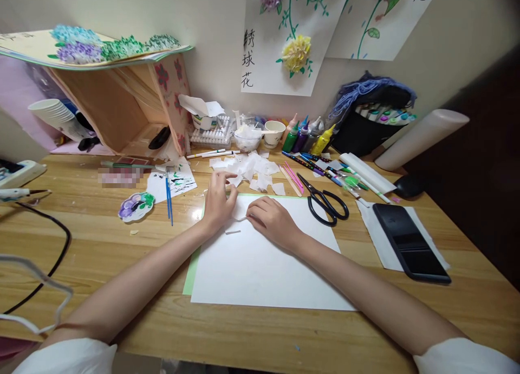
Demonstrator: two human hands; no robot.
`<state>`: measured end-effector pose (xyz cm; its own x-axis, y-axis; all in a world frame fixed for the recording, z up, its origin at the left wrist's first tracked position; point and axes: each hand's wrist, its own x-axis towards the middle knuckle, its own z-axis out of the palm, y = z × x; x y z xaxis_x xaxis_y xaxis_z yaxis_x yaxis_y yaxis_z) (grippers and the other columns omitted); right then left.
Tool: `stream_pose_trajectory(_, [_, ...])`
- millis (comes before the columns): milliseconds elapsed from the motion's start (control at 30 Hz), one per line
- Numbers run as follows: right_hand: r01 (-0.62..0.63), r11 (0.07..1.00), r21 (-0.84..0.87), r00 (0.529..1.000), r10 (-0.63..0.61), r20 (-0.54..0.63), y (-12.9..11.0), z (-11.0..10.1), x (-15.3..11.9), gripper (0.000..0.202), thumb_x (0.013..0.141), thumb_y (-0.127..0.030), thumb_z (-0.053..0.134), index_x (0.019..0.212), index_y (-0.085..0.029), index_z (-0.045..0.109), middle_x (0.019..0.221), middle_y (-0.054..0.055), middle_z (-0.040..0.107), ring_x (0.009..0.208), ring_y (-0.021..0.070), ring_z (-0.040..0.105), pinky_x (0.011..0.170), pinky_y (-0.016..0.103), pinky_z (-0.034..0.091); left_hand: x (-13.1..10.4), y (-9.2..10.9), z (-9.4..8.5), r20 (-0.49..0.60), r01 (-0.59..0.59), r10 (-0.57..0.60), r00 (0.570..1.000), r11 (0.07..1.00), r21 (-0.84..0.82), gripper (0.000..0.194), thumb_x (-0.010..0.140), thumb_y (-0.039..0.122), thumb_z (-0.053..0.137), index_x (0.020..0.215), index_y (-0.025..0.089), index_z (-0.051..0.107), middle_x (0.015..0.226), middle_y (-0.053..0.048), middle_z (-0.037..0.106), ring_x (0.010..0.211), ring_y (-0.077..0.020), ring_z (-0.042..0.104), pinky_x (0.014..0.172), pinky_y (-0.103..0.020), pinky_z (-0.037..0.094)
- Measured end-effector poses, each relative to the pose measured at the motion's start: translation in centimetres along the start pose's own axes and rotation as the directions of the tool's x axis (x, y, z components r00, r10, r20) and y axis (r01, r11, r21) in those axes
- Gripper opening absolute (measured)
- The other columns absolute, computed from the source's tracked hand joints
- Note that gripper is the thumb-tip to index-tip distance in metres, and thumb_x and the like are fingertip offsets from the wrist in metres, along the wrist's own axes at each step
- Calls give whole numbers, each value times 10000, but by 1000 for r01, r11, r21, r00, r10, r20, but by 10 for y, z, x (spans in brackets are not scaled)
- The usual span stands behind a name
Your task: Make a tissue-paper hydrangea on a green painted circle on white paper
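Early days imo: your right hand (273, 221) pinches a paper piece (240, 207) between your hands, can't tell if your left hand (219, 201) grips it, and the white sheet (260, 276) underneath shows no drawing yet.

Toward me, the white sheet (264, 279) gives my left grip (221, 200) and right grip (272, 219) flat room to slide. Straight ahead, paper scraps (252, 167) clutter my way; black scissors (314, 191) hem my right. Leftward I can cross bare table (105, 255), nearer than the blue brushes (169, 198), until the black cable (69, 236).
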<state>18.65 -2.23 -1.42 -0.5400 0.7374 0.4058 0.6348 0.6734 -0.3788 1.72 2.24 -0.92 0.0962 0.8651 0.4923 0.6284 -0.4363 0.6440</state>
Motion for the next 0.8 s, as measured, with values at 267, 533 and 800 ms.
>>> stream_pose_trajectory(267, [-311, 794, 522, 898, 425, -113, 9, -8, -1, 133, 843, -308, 538, 772, -198, 561, 788, 26, 585, 759, 174, 537, 710, 316, 431, -5, 7, -6, 78, -294, 296, 952, 955, -33, 115, 847, 189, 470, 937, 191, 542, 958, -70, 531, 956, -191, 509, 840, -337, 424])
stream_pose_trajectory(533, [-343, 473, 812, 892, 434, 124, 16, -11, -1, 192, 805, -375, 588, 791, -183, 595, 777, -2, 576, 742, 128, 547, 678, 244, 446, -8, 10, -3, 221, -432, 442, 869, 897, -94, 156, 829, 275, 547, 955, 184, 544, 959, -79, 569, 910, -178, 550, 747, -290, 462])
stream_pose_trajectory(800, [-350, 343, 872, 879, 441, 180, 18, -10, 0, 149, 784, -318, 630, 865, -194, 623, 851, 15, 614, 823, 140, 583, 728, 273, 498, -6, 5, 0, 195, -430, 458, 867, 886, -171, 115, 854, 241, 544, 932, 167, 584, 875, -67, 625, 808, -143, 583, 686, -255, 473])
